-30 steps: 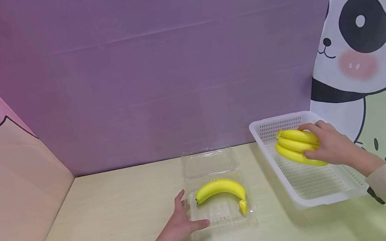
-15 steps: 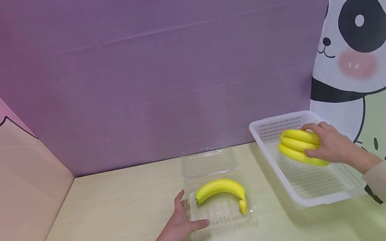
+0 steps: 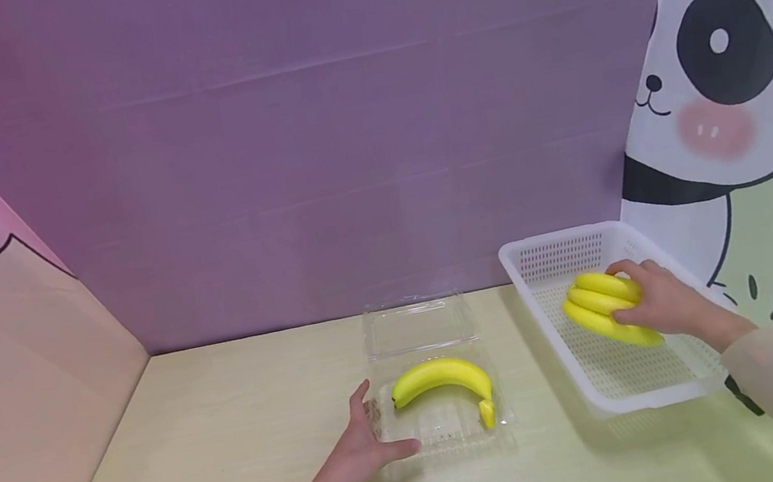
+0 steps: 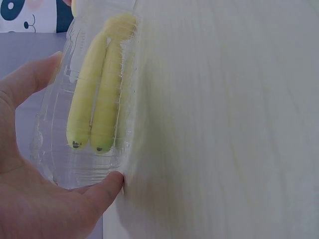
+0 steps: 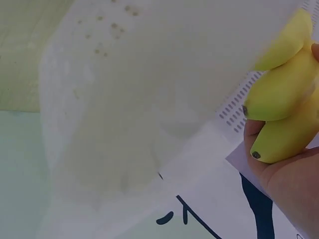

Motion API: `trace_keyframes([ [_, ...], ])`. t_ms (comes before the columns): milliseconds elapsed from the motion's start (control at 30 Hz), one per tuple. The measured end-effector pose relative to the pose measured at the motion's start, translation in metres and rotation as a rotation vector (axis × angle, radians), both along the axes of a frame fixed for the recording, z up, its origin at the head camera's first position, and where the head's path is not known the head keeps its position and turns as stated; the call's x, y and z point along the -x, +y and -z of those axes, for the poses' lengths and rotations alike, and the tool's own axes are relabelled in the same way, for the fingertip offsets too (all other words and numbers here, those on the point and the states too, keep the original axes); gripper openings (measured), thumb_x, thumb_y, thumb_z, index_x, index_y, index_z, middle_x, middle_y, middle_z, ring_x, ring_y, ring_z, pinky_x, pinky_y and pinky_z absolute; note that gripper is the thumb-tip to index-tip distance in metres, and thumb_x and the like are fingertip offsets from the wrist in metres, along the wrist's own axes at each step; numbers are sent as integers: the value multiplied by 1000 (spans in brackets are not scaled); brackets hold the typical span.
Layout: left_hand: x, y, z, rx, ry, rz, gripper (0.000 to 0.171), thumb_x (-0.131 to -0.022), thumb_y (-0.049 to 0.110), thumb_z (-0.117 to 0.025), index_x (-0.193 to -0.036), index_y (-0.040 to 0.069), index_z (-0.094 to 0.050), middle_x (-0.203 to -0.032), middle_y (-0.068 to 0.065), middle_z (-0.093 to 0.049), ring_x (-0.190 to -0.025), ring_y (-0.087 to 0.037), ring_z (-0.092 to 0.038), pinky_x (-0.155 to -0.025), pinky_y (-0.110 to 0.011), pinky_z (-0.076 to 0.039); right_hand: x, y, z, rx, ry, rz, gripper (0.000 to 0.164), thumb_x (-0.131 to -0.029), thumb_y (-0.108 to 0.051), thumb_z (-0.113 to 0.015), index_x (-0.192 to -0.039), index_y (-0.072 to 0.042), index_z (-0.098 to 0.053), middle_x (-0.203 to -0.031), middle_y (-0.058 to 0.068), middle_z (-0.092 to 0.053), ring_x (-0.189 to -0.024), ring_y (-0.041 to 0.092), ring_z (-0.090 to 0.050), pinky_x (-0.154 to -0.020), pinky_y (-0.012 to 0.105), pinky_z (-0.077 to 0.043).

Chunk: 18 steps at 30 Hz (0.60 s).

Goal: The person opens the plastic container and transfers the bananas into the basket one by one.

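Over the white plastic basket, my right hand grips a bunch of yellow bananas, thumb on the near side. In the right wrist view, dark banana tips stick out beside the palm. My left hand is at the left end of a clear plastic clamshell box, thumb along the front edge and a finger at the side. The box's lid lies flipped back. Inside rests a curved yellow banana, stem toward the right; through the clear wall, the left wrist view shows two banana shapes side by side.
The light wooden table runs back to a purple cloth wall. A panda-printed panel rises close beside the basket on the right, and a pink printed panel borders the left.
My right hand has lowered slightly with the banana bunch, which has tilted and shifted a little toward the right and nearer me. The left hand and the box have not moved.
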<state>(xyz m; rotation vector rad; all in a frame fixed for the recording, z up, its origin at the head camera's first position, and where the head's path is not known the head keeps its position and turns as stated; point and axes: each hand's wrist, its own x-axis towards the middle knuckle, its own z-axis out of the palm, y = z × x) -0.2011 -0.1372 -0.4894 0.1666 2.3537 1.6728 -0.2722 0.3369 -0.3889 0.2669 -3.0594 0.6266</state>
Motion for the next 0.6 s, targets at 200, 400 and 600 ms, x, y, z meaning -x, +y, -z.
trace_keyframes([
  [200,1,0,1,11,0,2,126,-76,26,-91,-161,10,0,-159,-38,-19,-148,-51,-21,-114,-64,-28,-1,1,8,-17,-21,7,68,-84,-26,-80,-137,0,-46,-110,24,-52,-94,34,-54,-84,53,-54],
  [400,0,-1,1,11,0,0,126,-76,27,-91,-161,10,0,-160,-38,-18,-148,-51,-21,-114,-64,-28,-1,6,14,-37,-47,17,69,-83,-26,-80,-136,1,-45,-108,24,-51,-93,35,-53,-82,53,-53],
  [600,-2,0,2,14,-1,-2,125,-76,25,-91,-161,11,-1,-160,-37,-19,-148,-51,-22,-113,-64,-28,-1,16,19,-77,-61,43,68,-83,-28,-79,-135,-1,-45,-108,25,-50,-94,37,-51,-79,54,-53],
])
